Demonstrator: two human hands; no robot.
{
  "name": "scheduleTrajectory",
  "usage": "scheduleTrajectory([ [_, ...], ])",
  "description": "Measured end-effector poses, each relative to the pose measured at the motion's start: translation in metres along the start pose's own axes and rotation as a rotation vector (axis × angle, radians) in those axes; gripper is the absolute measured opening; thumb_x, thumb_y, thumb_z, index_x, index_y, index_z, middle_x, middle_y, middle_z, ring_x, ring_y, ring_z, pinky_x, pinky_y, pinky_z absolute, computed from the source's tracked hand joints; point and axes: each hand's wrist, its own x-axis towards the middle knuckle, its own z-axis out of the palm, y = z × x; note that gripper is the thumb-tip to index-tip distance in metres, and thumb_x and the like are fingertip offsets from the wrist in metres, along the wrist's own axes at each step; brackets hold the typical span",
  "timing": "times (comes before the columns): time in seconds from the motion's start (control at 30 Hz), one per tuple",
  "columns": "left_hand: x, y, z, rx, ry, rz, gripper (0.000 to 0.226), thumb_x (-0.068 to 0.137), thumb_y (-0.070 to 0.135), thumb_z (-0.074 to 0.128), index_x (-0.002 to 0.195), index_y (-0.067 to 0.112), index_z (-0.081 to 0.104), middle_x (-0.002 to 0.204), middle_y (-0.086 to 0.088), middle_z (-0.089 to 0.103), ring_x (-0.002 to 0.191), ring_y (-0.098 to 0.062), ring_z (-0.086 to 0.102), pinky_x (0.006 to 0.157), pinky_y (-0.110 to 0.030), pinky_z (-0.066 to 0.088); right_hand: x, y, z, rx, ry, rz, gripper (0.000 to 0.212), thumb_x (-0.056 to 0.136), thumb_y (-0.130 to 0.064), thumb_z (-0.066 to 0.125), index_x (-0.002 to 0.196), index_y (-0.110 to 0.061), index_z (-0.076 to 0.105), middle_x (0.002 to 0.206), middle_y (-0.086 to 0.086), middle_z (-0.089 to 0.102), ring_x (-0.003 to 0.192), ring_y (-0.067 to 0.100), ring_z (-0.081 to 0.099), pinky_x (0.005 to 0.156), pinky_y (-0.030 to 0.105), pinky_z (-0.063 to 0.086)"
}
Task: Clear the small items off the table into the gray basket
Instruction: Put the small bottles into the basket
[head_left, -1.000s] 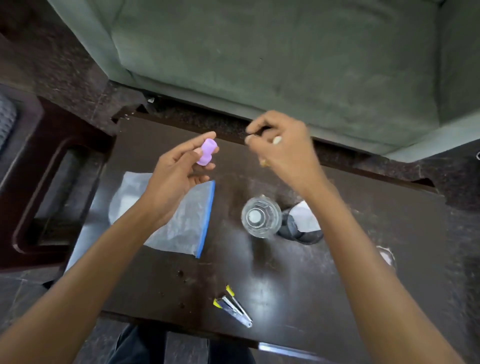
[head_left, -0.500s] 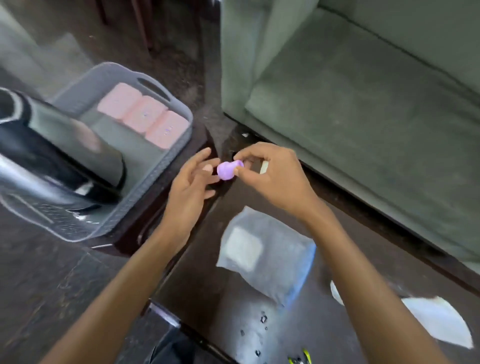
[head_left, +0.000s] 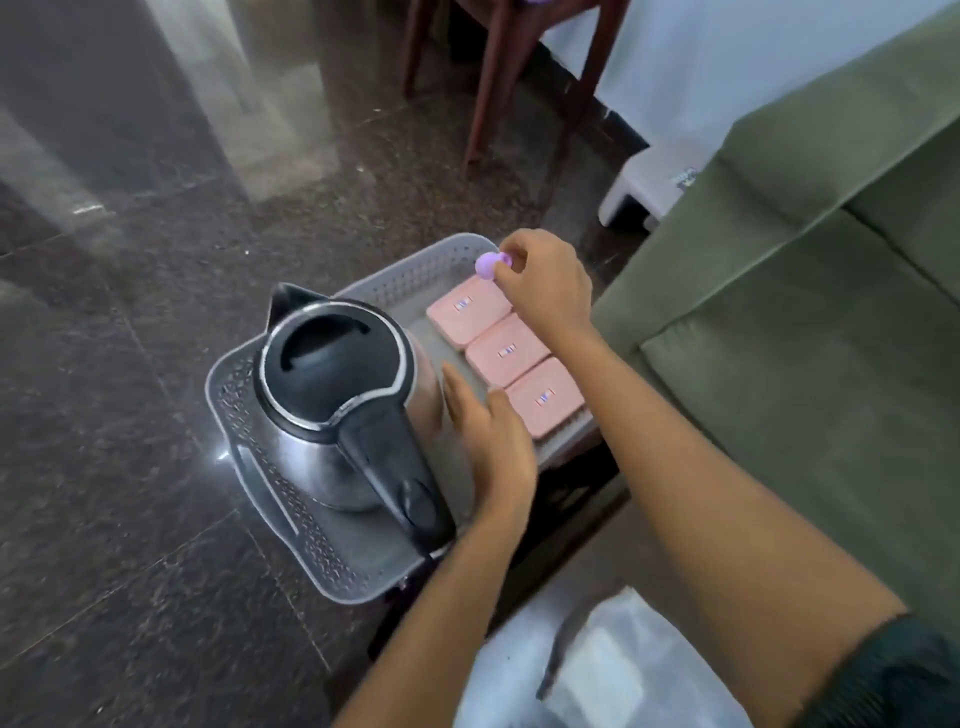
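basket (head_left: 415, 270): gray, walls dotted with a pattern of small holes
small item (head_left: 487, 264) in right hand: light purple
boxes (head_left: 506, 351) in basket: three, pale pink, each with a small white mark edged red and blue
kettle (head_left: 332, 395): shiny silver body, black lid and handle
sofa (head_left: 810, 322): olive green, plain
floor (head_left: 130, 260): dark speckled stone, glossy
bag (head_left: 597, 670): clear, whitish
sleeve (head_left: 904, 675): dark green

3 pink boxes (head_left: 506, 352), 1 kettle (head_left: 332, 395), 1 basket (head_left: 291, 525)
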Motion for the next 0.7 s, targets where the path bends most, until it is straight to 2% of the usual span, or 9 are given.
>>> scheduleTrajectory([
  [0.1, 0.006, -0.002, 0.006, 0.006, 0.034, -0.032, 0.061, 0.095, 0.007, 0.04, 0.15, 0.011, 0.012, 0.16, -0.008, 0.01, 0.147, -0.015, 0.009, 0.119, -0.027, 0.004, 0.027, -0.008, 0.025, -0.102, -0.048, -0.025, 0.02, 0.082, -0.027, 0.054, 0.092, -0.013, 0.065, 0.106, 0.008, 0.065, 0.098, 0.031, 0.059, 0.078, 0.036, 0.044],
  [0.23, 0.012, -0.002, 0.011, -0.096, 0.129, -0.068, 0.057, 0.096, 0.01, 0.042, 0.149, 0.019, 0.022, 0.158, -0.004, 0.02, 0.145, -0.015, 0.018, 0.119, -0.036, 0.015, 0.046, -0.008, 0.057, -0.294, -0.116, -0.042, 0.022, 0.084, -0.023, 0.053, 0.096, -0.009, 0.064, 0.109, 0.015, 0.065, 0.101, 0.037, 0.06, 0.082, 0.038, 0.046],
  [0.37, 0.011, 0.0, 0.016, -0.203, 0.161, -0.123, 0.053, 0.098, 0.011, 0.037, 0.148, 0.022, 0.024, 0.157, 0.003, 0.024, 0.143, -0.014, 0.024, 0.118, -0.037, 0.018, 0.047, -0.006, 0.069, -0.403, -0.124, -0.09, 0.025, 0.085, -0.015, 0.05, 0.104, -0.004, 0.063, 0.115, 0.018, 0.063, 0.104, 0.038, 0.06, 0.085, 0.04, 0.046],
  [0.43, 0.009, 0.002, 0.017, -0.232, 0.179, -0.121, 0.052, 0.098, 0.01, 0.036, 0.148, 0.02, 0.026, 0.156, 0.004, 0.024, 0.143, -0.011, 0.024, 0.119, -0.035, 0.017, 0.048, -0.008, 0.066, -0.414, -0.117, -0.112, 0.026, 0.086, -0.018, 0.05, 0.104, -0.005, 0.064, 0.113, 0.017, 0.064, 0.103, 0.038, 0.061, 0.084, 0.039, 0.047],
  [0.5, 0.007, 0.003, 0.016, -0.252, 0.196, -0.12, 0.05, 0.098, 0.008, 0.036, 0.146, 0.018, 0.03, 0.155, 0.003, 0.026, 0.142, -0.009, 0.025, 0.119, -0.032, 0.017, 0.048, -0.01, 0.059, -0.339, -0.031, -0.085, 0.027, 0.087, -0.023, 0.047, 0.095, -0.006, 0.067, 0.104, 0.018, 0.067, 0.097, 0.037, 0.062, 0.077, 0.037, 0.047],
  [0.6, 0.007, 0.002, 0.017, -0.242, 0.204, -0.116, 0.045, 0.099, 0.008, 0.037, 0.143, 0.015, 0.034, 0.154, -0.001, 0.028, 0.141, -0.011, 0.026, 0.118, -0.029, 0.017, 0.048, -0.013, 0.047, 0.008, 0.095, 0.188, 0.036, 0.088, -0.03, 0.04, 0.08, -0.006, 0.066, 0.096, 0.018, 0.068, 0.089, 0.037, 0.061, 0.07, 0.035, 0.041],
  [0.67, 0.006, 0.002, 0.018, -0.24, 0.204, -0.116, 0.044, 0.099, 0.008, 0.036, 0.143, 0.014, 0.034, 0.153, -0.002, 0.029, 0.141, -0.011, 0.026, 0.114, -0.02, 0.017, 0.05, -0.017, 0.042, 0.326, 0.018, 0.392, 0.034, 0.086, -0.029, 0.038, 0.069, -0.009, 0.059, 0.087, 0.015, 0.065, 0.077, 0.026, 0.062, 0.067, 0.035, 0.044],
  [0.7, 0.006, 0.002, 0.018, -0.241, 0.201, -0.12, 0.044, 0.099, 0.009, 0.036, 0.143, 0.014, 0.034, 0.153, -0.003, 0.03, 0.14, -0.011, 0.026, 0.11, -0.015, 0.017, 0.05, -0.019, 0.04, 0.458, -0.041, 0.458, 0.031, 0.086, -0.026, 0.038, 0.065, -0.011, 0.054, 0.076, 0.013, 0.061, 0.061, 0.017, 0.061, 0.058, 0.029, 0.046],
])
